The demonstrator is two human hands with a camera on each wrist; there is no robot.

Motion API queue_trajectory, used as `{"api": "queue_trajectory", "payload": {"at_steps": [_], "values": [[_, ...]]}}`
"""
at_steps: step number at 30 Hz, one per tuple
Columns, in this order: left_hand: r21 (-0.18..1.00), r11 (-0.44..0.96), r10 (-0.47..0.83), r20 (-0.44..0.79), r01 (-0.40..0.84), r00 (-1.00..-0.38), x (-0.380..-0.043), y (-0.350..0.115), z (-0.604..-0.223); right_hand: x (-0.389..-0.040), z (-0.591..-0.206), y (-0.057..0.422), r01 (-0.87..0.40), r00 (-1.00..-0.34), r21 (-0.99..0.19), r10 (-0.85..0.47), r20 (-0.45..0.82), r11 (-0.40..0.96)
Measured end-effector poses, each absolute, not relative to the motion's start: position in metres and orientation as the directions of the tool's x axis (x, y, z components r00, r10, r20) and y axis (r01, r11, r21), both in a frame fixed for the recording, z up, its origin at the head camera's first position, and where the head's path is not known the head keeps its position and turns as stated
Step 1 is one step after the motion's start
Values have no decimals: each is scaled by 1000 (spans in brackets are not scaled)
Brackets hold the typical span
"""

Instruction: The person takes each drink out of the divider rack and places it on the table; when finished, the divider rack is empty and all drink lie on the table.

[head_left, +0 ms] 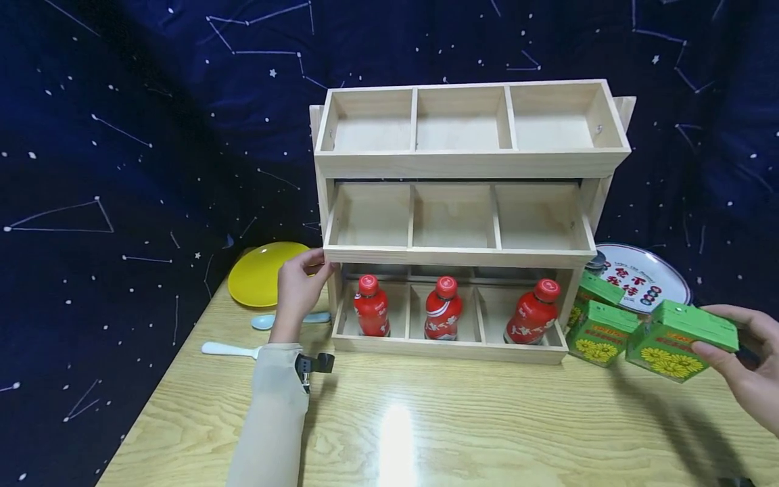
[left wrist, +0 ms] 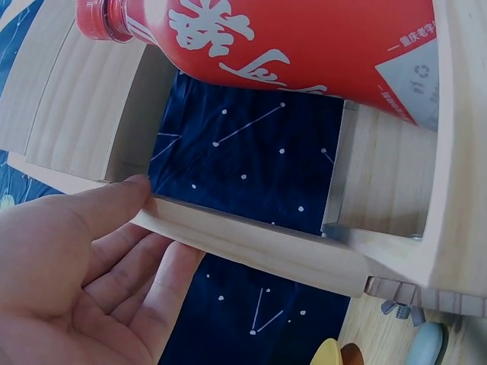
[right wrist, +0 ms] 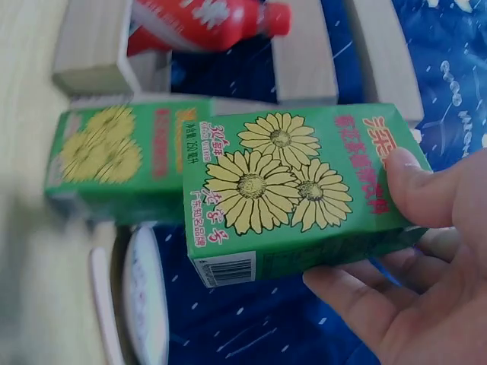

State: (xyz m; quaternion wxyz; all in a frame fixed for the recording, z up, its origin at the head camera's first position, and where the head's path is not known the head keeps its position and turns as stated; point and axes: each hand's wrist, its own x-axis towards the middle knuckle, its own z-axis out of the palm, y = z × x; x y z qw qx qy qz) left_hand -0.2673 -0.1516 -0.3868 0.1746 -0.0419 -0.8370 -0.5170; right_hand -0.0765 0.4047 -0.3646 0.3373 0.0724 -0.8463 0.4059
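Observation:
My right hand [head_left: 751, 358] holds a green drink carton [head_left: 678, 341] with yellow flowers, the thumb on one face and fingers beneath it, as the right wrist view shows. Two more green cartons [head_left: 604, 333] stand beside the rack's right end, close to the held one. At the other end, my left hand [head_left: 301, 284] grips the side post [left wrist: 251, 236] of the wooden rack [head_left: 471, 166], thumb over it and fingers below. Three red bottles [head_left: 443, 309] stand in the bottom tier, one per compartment; the left one [left wrist: 304, 46] looms large in the left wrist view.
Left of the rack lie a yellow plate [head_left: 262, 274], a blue spoon [head_left: 264, 322] and a white-handled utensil [head_left: 228, 350]. A white plate with red characters [head_left: 648, 270] is behind the cartons. A dark star-patterned cloth [head_left: 152, 169] hangs behind the wooden table [head_left: 487, 419].

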Motion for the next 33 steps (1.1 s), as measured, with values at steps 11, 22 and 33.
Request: {"api": "queue_trajectory", "payload": {"at_steps": [11, 22, 33], "values": [[853, 467, -113, 319, 233, -941, -267, -154, -388, -81, -395, 432, -252, -816, -710, 249, 521, 658], [852, 465, -113, 326, 239, -939, -267, -152, -387, -96, -402, 435, 90, -891, -604, 335, 307, 792], [851, 462, -105, 332, 250, -937, -266, -152, -387, -104, -416, 444, 57, -924, -629, 279, 261, 776]]}}
